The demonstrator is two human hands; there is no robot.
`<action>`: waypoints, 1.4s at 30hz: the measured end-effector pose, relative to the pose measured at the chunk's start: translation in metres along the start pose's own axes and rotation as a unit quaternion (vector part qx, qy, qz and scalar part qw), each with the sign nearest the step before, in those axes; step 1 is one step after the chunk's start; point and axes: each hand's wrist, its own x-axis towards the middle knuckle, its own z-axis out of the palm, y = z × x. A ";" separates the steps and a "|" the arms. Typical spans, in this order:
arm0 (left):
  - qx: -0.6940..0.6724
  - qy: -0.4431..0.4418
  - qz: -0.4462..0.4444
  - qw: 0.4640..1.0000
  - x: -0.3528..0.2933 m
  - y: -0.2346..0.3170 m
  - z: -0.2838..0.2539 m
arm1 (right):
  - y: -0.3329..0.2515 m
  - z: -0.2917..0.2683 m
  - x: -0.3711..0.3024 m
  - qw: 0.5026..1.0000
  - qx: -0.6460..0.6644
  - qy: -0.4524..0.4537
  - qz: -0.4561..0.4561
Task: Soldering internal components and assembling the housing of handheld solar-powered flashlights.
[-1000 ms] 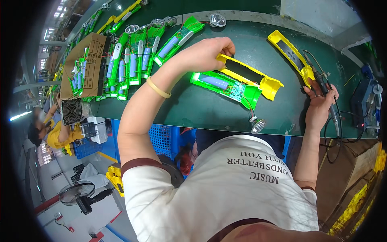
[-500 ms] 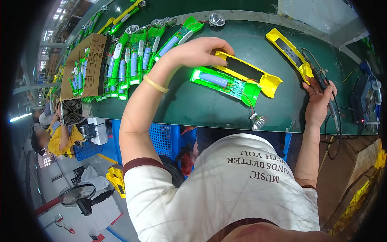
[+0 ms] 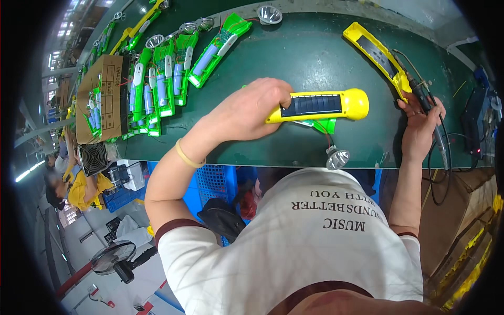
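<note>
My left hand (image 3: pixel 257 107) is closed on one end of a yellow flashlight shell half (image 3: pixel 317 105), its dark solar panel facing up. This shell mostly covers a green flashlight half (image 3: pixel 326 125); only its edge shows. A wire runs from the green half to a silver reflector (image 3: pixel 337 157) near the table's front edge. My right hand (image 3: pixel 422 123) is closed round a soldering iron (image 3: pixel 441 139) with a black cord. Its fingers also touch the lower end of a second yellow shell half (image 3: pixel 377 55), which shows its hollow side.
Several green flashlight halves (image 3: pixel 163 79) with blue cells and wired reflectors (image 3: pixel 269 14) lie at the left of the dark green table (image 3: pixel 220 149). Beside them stand a cardboard box (image 3: pixel 113 100) and a small black fan (image 3: pixel 94 158). A dark blue device (image 3: pixel 475 113) sits far right.
My left hand has picked up and flipped the yellow shell half, so its panel side faces up over the green half. My right hand keeps the soldering iron.
</note>
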 end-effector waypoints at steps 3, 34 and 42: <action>-0.011 0.027 -0.020 0.999 0.029 -0.020 -0.023 | 0.006 -0.007 -0.003 1.000 0.009 0.012 -0.001; 0.287 0.138 -0.516 0.795 0.176 -0.313 -0.148 | 0.007 -0.002 0.003 0.998 -0.066 0.024 -0.007; 0.150 0.158 -0.542 0.812 0.180 -0.313 -0.148 | 0.004 0.006 0.000 0.998 -0.057 0.013 -0.008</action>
